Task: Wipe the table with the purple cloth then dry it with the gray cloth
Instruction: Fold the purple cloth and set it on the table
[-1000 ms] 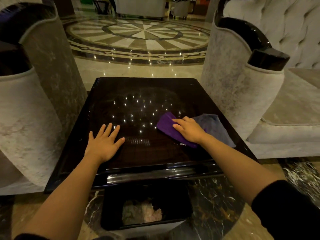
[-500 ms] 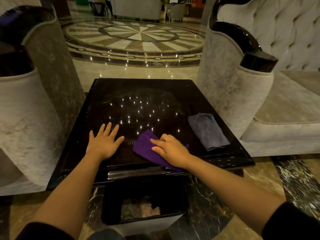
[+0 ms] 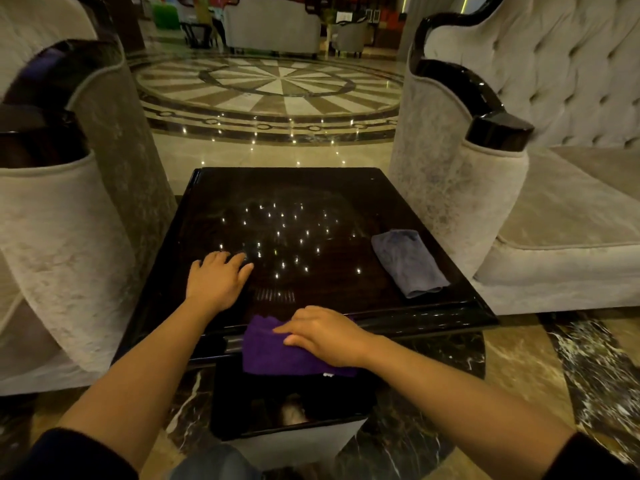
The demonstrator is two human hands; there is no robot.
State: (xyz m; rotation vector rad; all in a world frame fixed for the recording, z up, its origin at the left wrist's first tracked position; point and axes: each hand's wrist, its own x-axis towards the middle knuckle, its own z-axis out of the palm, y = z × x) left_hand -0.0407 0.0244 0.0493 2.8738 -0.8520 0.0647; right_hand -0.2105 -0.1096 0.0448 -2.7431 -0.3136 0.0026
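Note:
A glossy black square table (image 3: 311, 195) stands between two armchairs. My right hand (image 3: 325, 336) presses flat on the purple cloth (image 3: 273, 355) at the table's near edge, and the cloth hangs over that edge. My left hand (image 3: 216, 280) rests palm down on the near left part of the tabletop, fingers together. The folded gray cloth (image 3: 408, 261) lies untouched near the table's right edge.
A dark waste bin (image 3: 287, 414) with crumpled paper sits on the floor below the table's near edge. Pale velvet armchairs flank the table: one on the left (image 3: 69, 244), one on the right (image 3: 460, 202). Polished marble floor lies beyond.
My right hand has dragged the purple cloth from beside the gray cloth leftward and toward me, down to the near edge. My left hand's fingers have closed together.

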